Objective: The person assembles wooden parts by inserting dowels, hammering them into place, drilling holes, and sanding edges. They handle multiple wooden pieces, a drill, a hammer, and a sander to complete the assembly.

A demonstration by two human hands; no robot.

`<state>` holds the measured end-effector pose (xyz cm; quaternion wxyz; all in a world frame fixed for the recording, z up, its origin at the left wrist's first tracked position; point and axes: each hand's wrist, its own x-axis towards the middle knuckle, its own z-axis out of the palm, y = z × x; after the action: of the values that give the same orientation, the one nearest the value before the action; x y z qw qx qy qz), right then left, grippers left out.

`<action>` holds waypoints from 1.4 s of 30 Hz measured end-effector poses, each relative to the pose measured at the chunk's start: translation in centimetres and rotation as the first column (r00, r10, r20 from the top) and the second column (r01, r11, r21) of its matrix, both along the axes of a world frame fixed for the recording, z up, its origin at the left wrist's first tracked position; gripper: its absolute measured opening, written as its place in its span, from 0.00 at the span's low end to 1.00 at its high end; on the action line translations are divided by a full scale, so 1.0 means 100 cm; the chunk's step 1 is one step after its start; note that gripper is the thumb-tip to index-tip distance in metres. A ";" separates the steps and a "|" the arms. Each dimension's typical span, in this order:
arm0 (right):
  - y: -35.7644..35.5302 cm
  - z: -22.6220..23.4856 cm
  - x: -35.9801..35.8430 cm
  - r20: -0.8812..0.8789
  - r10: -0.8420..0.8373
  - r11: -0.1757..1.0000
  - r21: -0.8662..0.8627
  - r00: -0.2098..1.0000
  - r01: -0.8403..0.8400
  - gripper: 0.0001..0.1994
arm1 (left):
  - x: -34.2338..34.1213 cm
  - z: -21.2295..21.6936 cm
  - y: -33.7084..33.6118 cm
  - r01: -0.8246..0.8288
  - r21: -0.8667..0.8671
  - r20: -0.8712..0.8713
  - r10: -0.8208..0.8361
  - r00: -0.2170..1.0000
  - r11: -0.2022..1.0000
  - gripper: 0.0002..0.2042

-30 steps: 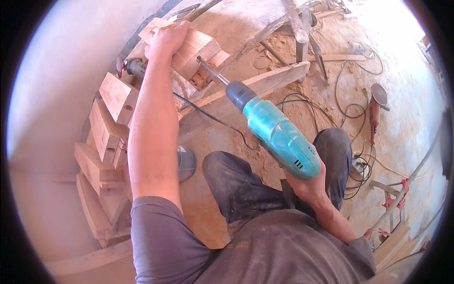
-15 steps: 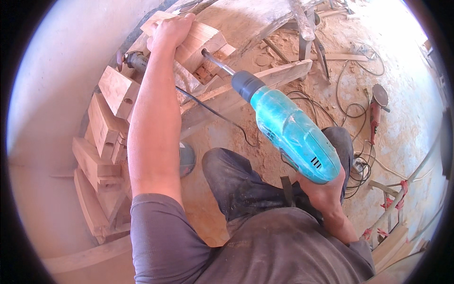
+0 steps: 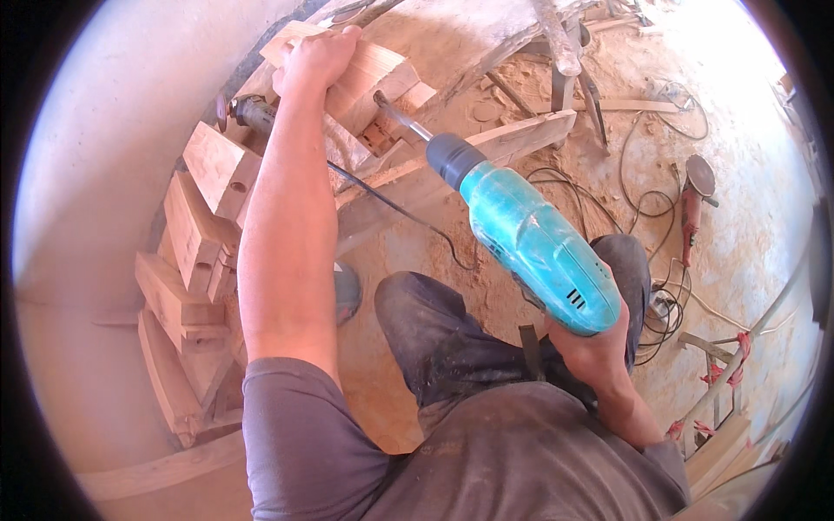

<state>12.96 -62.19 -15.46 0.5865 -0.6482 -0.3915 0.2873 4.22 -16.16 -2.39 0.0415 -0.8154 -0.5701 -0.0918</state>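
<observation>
A teal power drill (image 3: 540, 247) points up and to the left, its rear handle wrapped by my right hand (image 3: 595, 347). The drill's metal bit (image 3: 405, 115) meets the end face of a pale wooden block (image 3: 375, 76), its tip at or just inside a dark hole there. Over the top of that block my left hand (image 3: 314, 61) is closed, fingers curled across its far side. Below the block lie more wood pieces, one with a cut slot (image 3: 375, 137). The fingers on the drill's handle are mostly hidden behind its body.
Stacked wooden blocks (image 3: 193, 230), some with holes in their ends, stand along the wall at left. An angle grinder (image 3: 254, 113) lies behind my left forearm, another grinder (image 3: 692, 204) on the dusty floor at right. Black cables (image 3: 665, 304) coil nearby. A long plank (image 3: 521, 135) crosses the middle.
Very little differs. The view has shifted slightly; the drill and the block keep their places against each other, with both hands holding as before.
</observation>
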 end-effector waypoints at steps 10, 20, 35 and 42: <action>-0.015 0.004 -0.007 -0.096 -0.055 0.996 0.064 0.994 0.062 0.36 | 0.002 0.001 0.003 0.003 0.005 -0.013 -0.003 1.000 1.000 0.35; 0.000 -0.004 -0.014 0.030 -0.020 0.999 0.049 0.999 0.019 0.35 | 0.004 0.002 0.004 0.001 -0.017 -0.049 -0.002 0.999 1.000 0.33; 0.011 -0.028 -0.002 0.088 -0.028 0.998 0.057 0.996 0.023 0.36 | -0.005 -0.009 0.009 0.086 0.156 0.001 -0.087 0.996 0.984 0.31; 0.003 0.025 0.016 0.173 -0.063 0.997 0.050 0.983 0.055 0.36 | 0.003 0.006 -0.025 -0.008 0.040 0.051 0.006 0.999 0.999 0.32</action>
<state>14.52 -61.87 -12.98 0.5729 -0.6688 -0.4282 0.2030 4.50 -18.65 -1.75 0.0440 -0.8098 -0.5718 -0.1238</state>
